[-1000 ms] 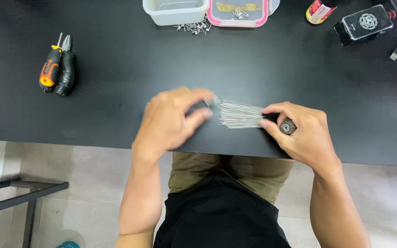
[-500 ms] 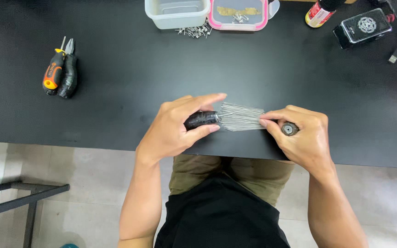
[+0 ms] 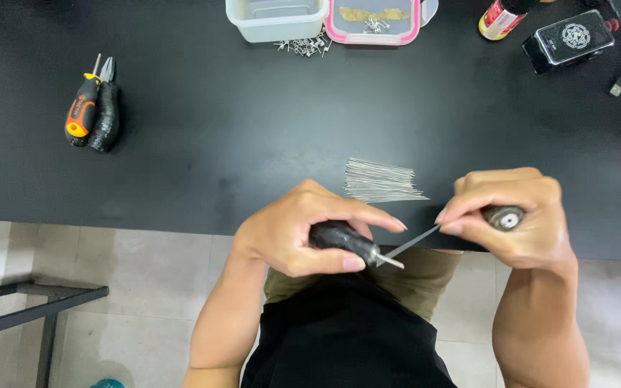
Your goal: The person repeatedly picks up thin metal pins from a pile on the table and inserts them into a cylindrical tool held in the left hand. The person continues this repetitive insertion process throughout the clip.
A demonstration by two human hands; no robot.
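- a matte black worktop [image 3: 253, 144] fills the upper half of the frame; below its near edge lie pale floor tiles [image 3: 109, 266] and a dark metal frame [image 3: 30, 305] at lower left.
- the left hand [image 3: 303, 233], low centre, has its fingers clenched around a black-handled tool [image 3: 343, 238] with a short metal tip.
- the right hand [image 3: 515, 215], right of centre, pinches a thin metal wire [image 3: 411, 241] that touches the tool's tip; its fingers also grip a small round dark object [image 3: 504, 217].
- a bundle of straight wires [image 3: 382, 181] rests on the worktop just above the hands.
- at upper left lie an orange-handled screwdriver [image 3: 82, 108] and black pliers [image 3: 106, 111].
- along the top edge: a clear tub [image 3: 276, 18], a pink-rimmed container [image 3: 375, 20], loose staples [image 3: 303, 47], a bottle [image 3: 501, 16], a black box [image 3: 569, 39].
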